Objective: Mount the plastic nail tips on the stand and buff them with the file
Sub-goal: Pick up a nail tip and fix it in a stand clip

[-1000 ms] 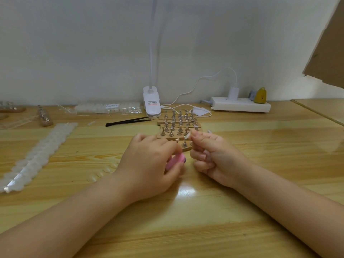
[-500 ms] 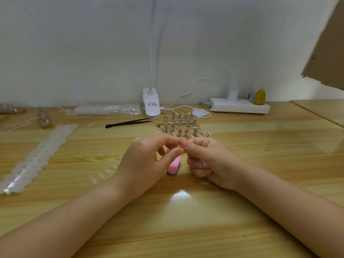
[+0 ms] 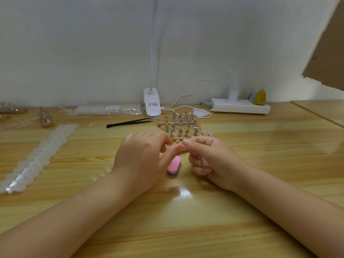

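Observation:
The wooden stand (image 3: 179,126) with several metal pegs sits just beyond my hands. A pink file block (image 3: 174,165) lies flat on the table between them, touched by neither hand. My right hand (image 3: 212,161) pinches a small clear nail tip (image 3: 184,141) between thumb and forefinger, and its curled lower fingers hold something white. My left hand (image 3: 141,157) is beside it with loose fingers, its thumb reaching toward the pinched tip; I see nothing in its grip. Loose nail tips (image 3: 98,176) lie left of my left wrist.
A long strip of nail tips (image 3: 39,155) runs along the left. Black tweezers (image 3: 128,122), a bagged pack of tips (image 3: 108,109), a clip lamp base (image 3: 152,107) and a power strip (image 3: 240,107) with cables line the back. More peg stands (image 3: 45,119) sit far left.
A second ago my left hand gripped the pink file; it has laid it on the table. Both hands then met fingertip to fingertip, and my left fingers have now loosened.

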`<state>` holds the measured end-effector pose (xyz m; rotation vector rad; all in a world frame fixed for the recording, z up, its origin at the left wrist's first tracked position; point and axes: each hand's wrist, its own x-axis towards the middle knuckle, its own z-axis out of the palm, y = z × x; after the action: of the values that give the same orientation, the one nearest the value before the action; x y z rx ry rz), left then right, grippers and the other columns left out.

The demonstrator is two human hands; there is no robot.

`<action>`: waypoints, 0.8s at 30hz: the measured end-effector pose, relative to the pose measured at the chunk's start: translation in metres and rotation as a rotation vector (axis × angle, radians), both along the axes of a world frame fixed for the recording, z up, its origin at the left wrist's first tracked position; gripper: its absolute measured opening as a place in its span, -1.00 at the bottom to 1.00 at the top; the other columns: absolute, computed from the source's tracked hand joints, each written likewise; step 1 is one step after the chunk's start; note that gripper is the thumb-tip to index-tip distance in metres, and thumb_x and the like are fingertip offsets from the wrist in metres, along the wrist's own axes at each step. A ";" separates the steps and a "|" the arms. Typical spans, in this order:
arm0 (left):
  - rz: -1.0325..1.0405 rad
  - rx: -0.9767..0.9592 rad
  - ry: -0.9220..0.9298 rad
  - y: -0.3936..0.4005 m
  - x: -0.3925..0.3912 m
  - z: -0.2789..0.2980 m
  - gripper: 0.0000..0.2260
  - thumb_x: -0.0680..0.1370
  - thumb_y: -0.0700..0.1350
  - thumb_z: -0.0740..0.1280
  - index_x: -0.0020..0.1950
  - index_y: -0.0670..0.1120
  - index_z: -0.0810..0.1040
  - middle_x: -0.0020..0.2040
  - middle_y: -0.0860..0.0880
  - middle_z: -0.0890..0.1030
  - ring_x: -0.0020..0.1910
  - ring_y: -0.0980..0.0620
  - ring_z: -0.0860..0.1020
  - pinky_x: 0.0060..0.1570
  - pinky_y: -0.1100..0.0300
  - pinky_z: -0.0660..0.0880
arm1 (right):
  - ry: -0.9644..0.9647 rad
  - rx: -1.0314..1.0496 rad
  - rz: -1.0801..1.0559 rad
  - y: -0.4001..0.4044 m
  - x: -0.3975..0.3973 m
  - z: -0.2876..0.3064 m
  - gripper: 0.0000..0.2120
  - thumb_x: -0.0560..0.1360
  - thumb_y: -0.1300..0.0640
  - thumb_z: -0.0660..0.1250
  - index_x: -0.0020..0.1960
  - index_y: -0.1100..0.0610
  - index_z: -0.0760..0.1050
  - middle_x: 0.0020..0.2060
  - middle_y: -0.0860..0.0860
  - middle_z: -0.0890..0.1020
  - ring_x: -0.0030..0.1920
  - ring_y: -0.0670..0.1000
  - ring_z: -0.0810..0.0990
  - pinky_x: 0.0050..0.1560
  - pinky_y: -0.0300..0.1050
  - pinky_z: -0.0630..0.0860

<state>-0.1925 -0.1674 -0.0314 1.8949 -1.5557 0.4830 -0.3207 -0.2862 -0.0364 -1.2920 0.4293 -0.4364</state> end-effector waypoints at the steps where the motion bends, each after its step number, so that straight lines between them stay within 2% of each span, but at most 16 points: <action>1: 0.084 0.100 -0.034 -0.001 -0.003 0.001 -0.44 0.46 0.40 -0.01 0.03 0.00 0.54 -0.18 0.15 0.52 -0.18 0.06 0.53 -0.16 0.11 0.35 | -0.019 0.030 -0.022 0.000 0.001 0.000 -0.87 0.48 0.20 0.34 -0.07 0.28 0.54 -0.40 -0.03 0.53 -0.51 -0.14 0.30 -0.62 -0.35 0.17; 3: 0.193 0.305 -0.073 -0.002 -0.007 -0.002 -0.40 0.43 0.42 -0.05 0.16 0.03 0.44 -0.03 0.11 0.51 -0.01 0.05 0.51 -0.07 0.11 0.38 | -0.037 0.074 -0.057 -0.001 0.001 -0.001 -0.84 0.41 0.17 0.36 -0.08 0.27 0.55 -0.34 0.01 0.54 -0.51 -0.14 0.28 -0.63 -0.36 0.14; 4: 0.194 0.355 -0.069 -0.002 -0.008 -0.004 -0.47 0.46 0.38 -0.01 0.16 0.03 0.42 0.01 0.09 0.50 0.03 0.04 0.49 -0.04 0.11 0.39 | -0.035 0.084 -0.063 -0.001 0.001 0.000 -0.83 0.41 0.17 0.36 -0.07 0.27 0.55 -0.36 -0.01 0.54 -0.51 -0.14 0.28 -0.63 -0.36 0.14; 7: 0.158 0.382 -0.012 -0.003 -0.006 -0.005 -0.77 0.61 0.08 0.10 0.09 -0.01 0.43 0.01 0.03 0.46 0.03 0.01 0.45 -0.04 0.15 0.37 | -0.031 0.118 -0.069 -0.003 0.001 0.001 -0.83 0.42 0.17 0.36 -0.06 0.26 0.54 -0.47 -0.06 0.50 -0.52 -0.16 0.29 -0.63 -0.38 0.14; 9: 0.197 0.342 0.000 -0.004 0.001 -0.004 -0.82 0.63 -0.01 0.11 0.11 -0.05 0.42 0.03 0.00 0.45 0.01 0.00 0.42 -0.02 0.16 0.38 | -0.042 0.168 -0.080 -0.005 0.001 0.002 -0.80 0.39 0.14 0.37 -0.06 0.25 0.53 -0.47 -0.03 0.42 -0.53 -0.16 0.28 -0.65 -0.38 0.17; 11: 0.186 0.202 0.060 -0.004 0.005 -0.002 -0.82 0.64 -0.04 0.14 0.16 -0.08 0.43 0.03 0.01 0.43 0.00 0.00 0.42 -0.01 0.17 0.38 | -0.049 0.194 -0.084 -0.006 0.001 0.002 -0.79 0.36 0.14 0.38 -0.07 0.25 0.53 -0.47 -0.02 0.38 -0.53 -0.15 0.28 -0.65 -0.38 0.19; 13: 0.012 -0.021 0.137 -0.003 0.001 0.002 -0.80 0.61 -0.10 0.25 0.18 -0.15 0.47 0.02 -0.01 0.46 -0.04 0.02 0.47 -0.02 0.15 0.43 | -0.061 0.170 -0.072 -0.005 0.002 0.001 -0.81 0.35 0.15 0.37 -0.10 0.24 0.51 -0.49 -0.04 0.44 -0.54 -0.16 0.29 -0.65 -0.38 0.18; 15: -0.191 -0.143 0.097 -0.003 -0.007 0.006 -0.81 0.58 -0.18 0.32 0.15 -0.23 0.52 0.00 -0.08 0.54 -0.09 0.00 0.53 -0.05 0.10 0.49 | -0.077 0.130 -0.042 -0.003 0.002 0.000 -0.86 0.36 0.16 0.35 -0.14 0.22 0.50 -0.48 -0.05 0.45 -0.53 -0.15 0.29 -0.65 -0.38 0.18; 17: -0.309 -0.178 0.021 -0.004 -0.011 0.004 -0.82 0.58 -0.21 0.30 0.11 -0.29 0.56 -0.02 -0.15 0.58 -0.10 -0.09 0.57 -0.07 0.00 0.54 | -0.081 0.090 0.003 -0.002 0.001 -0.001 -0.89 0.37 0.17 0.33 -0.15 0.20 0.48 -0.48 -0.05 0.43 -0.52 -0.15 0.30 -0.63 -0.37 0.19; 20: -0.285 -0.155 -0.035 -0.005 -0.004 0.000 -0.82 0.56 -0.22 0.29 0.06 -0.31 0.59 -0.04 -0.20 0.59 -0.11 -0.17 0.58 -0.09 -0.11 0.54 | -0.083 0.101 0.024 -0.005 0.000 0.000 -0.90 0.39 0.17 0.31 -0.15 0.20 0.49 -0.48 -0.06 0.44 -0.51 -0.15 0.31 -0.63 -0.38 0.20; 22: -0.252 -0.144 -0.025 -0.004 0.001 -0.002 -0.82 0.56 -0.23 0.30 0.06 -0.33 0.58 -0.05 -0.21 0.60 -0.11 -0.19 0.58 -0.09 -0.13 0.54 | -0.095 0.122 0.028 -0.006 0.000 0.000 -0.91 0.40 0.17 0.31 -0.15 0.19 0.51 -0.48 -0.06 0.43 -0.51 -0.15 0.31 -0.63 -0.38 0.21; 24: -0.280 -0.187 -0.011 -0.004 0.000 -0.001 -0.80 0.56 -0.22 0.27 0.08 -0.33 0.56 -0.03 -0.20 0.60 -0.08 -0.15 0.58 -0.05 -0.06 0.55 | -0.094 0.107 0.049 -0.006 -0.001 -0.001 -0.91 0.42 0.16 0.31 -0.13 0.19 0.52 -0.47 -0.07 0.44 -0.51 -0.15 0.32 -0.62 -0.37 0.22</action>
<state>-0.1928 -0.1712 -0.0325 1.5093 -1.6878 0.4952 -0.3212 -0.2925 -0.0376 -1.1714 0.3365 -0.4257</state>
